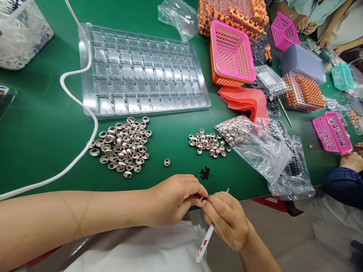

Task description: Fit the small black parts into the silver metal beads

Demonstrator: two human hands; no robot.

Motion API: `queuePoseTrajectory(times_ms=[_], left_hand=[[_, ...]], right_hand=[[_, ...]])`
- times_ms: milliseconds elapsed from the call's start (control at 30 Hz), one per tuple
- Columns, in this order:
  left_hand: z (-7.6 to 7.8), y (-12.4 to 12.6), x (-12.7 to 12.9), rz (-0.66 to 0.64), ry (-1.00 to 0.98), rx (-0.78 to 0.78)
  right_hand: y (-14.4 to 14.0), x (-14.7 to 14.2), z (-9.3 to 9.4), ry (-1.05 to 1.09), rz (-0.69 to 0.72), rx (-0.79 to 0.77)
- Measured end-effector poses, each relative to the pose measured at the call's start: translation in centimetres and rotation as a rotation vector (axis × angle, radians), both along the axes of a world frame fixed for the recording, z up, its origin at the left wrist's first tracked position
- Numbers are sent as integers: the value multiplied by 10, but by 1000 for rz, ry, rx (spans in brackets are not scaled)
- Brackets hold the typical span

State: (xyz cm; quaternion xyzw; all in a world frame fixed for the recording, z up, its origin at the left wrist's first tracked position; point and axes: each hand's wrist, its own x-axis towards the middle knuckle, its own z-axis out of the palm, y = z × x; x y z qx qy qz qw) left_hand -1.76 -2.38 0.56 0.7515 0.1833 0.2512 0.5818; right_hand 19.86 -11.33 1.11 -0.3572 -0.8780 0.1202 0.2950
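Observation:
My left hand (181, 196) is closed in a pinch on a small metal piece with a dark spot, mostly hidden by the fingertips. The fingers of my right hand (227, 219) meet it there and are also closed. Across the right palm lies a pair of white tweezers (205, 243) with red marks, its narrow end poking out above the knuckles. Just beyond the hands is a little heap of tiny black parts (204, 173). One metal ring (166, 162) lies alone between a pile of larger rings (124, 145) and a pile of smaller ones (208, 141).
A clear compartment tray (144, 110) lies behind the rings, with a white cable (76, 99) looping over its left side. Plastic bags of parts (255, 147), red cloth (244, 99) and stacked baskets (232, 53) stand to the right. Other people's hands (351, 161) are at the right edge.

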Motion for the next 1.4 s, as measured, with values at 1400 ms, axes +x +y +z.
queuePoseTrajectory(times_ms=[1400], left_hand=[[2,12,5,-34,-22,-685]], right_hand=[[-6,-27,-14,381,-429,-40]])
